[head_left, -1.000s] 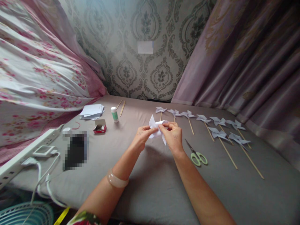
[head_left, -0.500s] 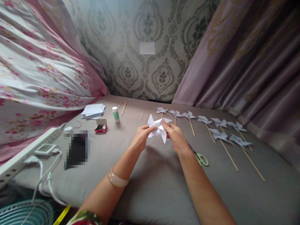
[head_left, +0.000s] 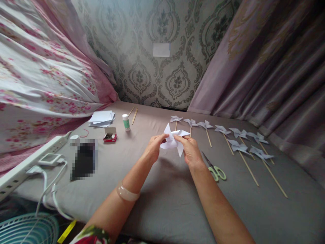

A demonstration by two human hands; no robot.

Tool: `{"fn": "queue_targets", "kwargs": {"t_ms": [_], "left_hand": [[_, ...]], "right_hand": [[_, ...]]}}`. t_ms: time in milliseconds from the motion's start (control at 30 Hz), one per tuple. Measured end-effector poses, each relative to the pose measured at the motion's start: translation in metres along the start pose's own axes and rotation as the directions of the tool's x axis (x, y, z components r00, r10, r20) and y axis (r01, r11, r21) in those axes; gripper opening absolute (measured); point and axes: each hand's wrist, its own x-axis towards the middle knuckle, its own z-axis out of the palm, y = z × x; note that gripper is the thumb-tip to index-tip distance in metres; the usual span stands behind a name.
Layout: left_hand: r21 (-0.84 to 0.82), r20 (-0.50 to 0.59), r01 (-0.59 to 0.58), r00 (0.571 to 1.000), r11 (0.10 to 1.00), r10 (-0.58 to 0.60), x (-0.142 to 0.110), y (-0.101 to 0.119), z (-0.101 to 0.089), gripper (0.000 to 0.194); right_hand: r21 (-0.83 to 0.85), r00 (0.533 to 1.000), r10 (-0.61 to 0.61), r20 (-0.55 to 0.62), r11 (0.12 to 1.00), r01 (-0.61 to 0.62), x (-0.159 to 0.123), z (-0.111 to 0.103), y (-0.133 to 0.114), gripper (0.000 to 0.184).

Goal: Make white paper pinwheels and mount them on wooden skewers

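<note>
Between both hands, above the grey cloth, I hold a white paper pinwheel (head_left: 172, 141) with pointed blades; no stick shows on it. My left hand (head_left: 154, 146) pinches its left side, the thumb lying on top near the centre. My right hand (head_left: 190, 148) grips the right side, its thumb pressed close to the middle. The fingers beneath the paper are mostly hidden. Just right of my right forearm lie scissors (head_left: 214, 167) with pale green handles. Several finished pinwheels on wooden sticks (head_left: 248, 167) are laid out to the right.
On the left of the grey cloth (head_left: 162, 203) are a paper stack (head_left: 101, 118), a glue bottle (head_left: 126, 122), a small red box (head_left: 110, 135) and a blurred dark object (head_left: 85, 159). Loose sticks (head_left: 134, 116) lie behind. A power strip (head_left: 33, 162) with cables runs along the left edge.
The pinwheel has turned slightly in my hands, and my right thumb has shifted toward its centre. The view has moved a little, and more of the scissors shows.
</note>
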Motion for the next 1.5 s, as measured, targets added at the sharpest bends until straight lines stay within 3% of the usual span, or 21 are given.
{"fn": "queue_targets", "kwargs": {"t_ms": [300,567,833,1167,1500], "left_hand": [[0.024,0.066,0.027,0.997,0.999,-0.029,-0.0012,-0.0002,-0.0013,0.019],[0.044,0.050,0.034,0.998,0.998,-0.036,0.0004,-0.0026,-0.0014,0.024],[0.054,0.007,0.024,1.000,0.998,-0.024,0.0008,0.0006,-0.0010,0.022],[0.012,0.054,0.025,0.998,1.000,-0.026,0.0015,-0.0039,-0.0019,0.025],[0.060,0.022,0.099,0.995,0.993,-0.100,0.0022,0.0018,-0.0055,0.017]], "right_hand": [[0.017,1.000,0.007,-0.002,1.000,-0.007,-0.0003,0.0006,0.0011,0.026],[-0.022,1.000,-0.007,0.017,1.000,0.007,-0.0021,0.0024,0.0011,0.027],[-0.177,0.999,-0.027,0.045,0.984,0.034,-0.0019,-0.0036,-0.0065,0.031],[-0.163,0.996,-0.088,0.029,0.982,0.091,-0.0008,-0.0005,0.0019,0.030],[-0.172,0.995,-0.036,0.091,0.984,0.051,-0.0018,-0.0012,-0.0003,0.029]]}}
